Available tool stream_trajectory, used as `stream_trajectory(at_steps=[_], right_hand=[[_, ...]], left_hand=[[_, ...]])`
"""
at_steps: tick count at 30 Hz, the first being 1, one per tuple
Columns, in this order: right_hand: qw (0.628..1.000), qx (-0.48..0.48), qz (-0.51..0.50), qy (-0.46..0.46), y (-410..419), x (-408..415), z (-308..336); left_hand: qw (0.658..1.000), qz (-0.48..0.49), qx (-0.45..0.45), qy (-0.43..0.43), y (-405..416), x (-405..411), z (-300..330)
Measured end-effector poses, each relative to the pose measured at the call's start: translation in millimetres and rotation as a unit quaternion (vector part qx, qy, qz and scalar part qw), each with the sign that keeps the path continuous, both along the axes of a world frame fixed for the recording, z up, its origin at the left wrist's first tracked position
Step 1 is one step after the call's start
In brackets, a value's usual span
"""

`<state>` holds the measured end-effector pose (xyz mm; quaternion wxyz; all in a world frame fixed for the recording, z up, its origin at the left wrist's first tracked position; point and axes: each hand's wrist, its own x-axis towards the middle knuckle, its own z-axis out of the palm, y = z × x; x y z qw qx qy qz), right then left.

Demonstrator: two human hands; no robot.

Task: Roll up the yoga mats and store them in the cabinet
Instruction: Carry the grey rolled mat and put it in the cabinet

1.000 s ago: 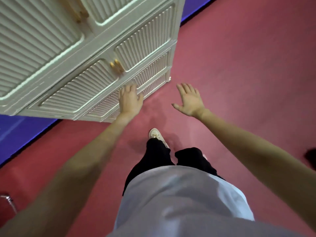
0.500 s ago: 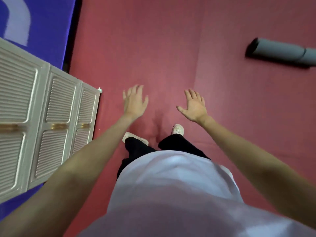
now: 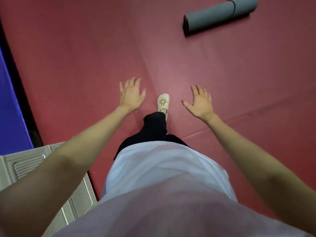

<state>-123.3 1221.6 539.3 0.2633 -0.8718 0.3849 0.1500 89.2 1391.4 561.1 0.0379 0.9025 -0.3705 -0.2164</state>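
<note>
A grey yoga mat [image 3: 220, 14], rolled up and bound with a dark band, lies on the red floor at the upper right. The white slatted cabinet [image 3: 25, 165] shows only its corner at the lower left, doors closed, partly behind my left arm. My left hand [image 3: 130, 94] and my right hand [image 3: 200, 102] are both held out in front of me with fingers spread, holding nothing. Both are well short of the mat, above bare floor.
Red floor matting [image 3: 222, 74] covers most of the view, with seams running across it. A blue strip [image 3: 10, 108] with a dark gap borders it on the left. My foot in a cream shoe [image 3: 163, 102] steps forward between my hands.
The view has swung away from the cabinet, which slid to the lower left. The rolled grey mat came into view and is now closer. My left hand left the cabinet door.
</note>
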Motion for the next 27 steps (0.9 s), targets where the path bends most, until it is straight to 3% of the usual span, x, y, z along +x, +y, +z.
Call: stream_trajectory(at_steps=[10, 17, 27], right_hand=[[0.999, -0.008, -0.008, 0.047, -220, 70, 9], [0.999, -0.02, -0.024, 0.029, -372, 109, 16], [0.996, 0.021, 0.075, 0.05, -585, 159, -30]], left_hand=[[0.997, -0.022, 0.038, 0.056, -222, 82, -31], [0.997, -0.059, 0.012, 0.043, -394, 118, -22], [0.999, 0.01, 0.038, 0.037, -573, 129, -56]])
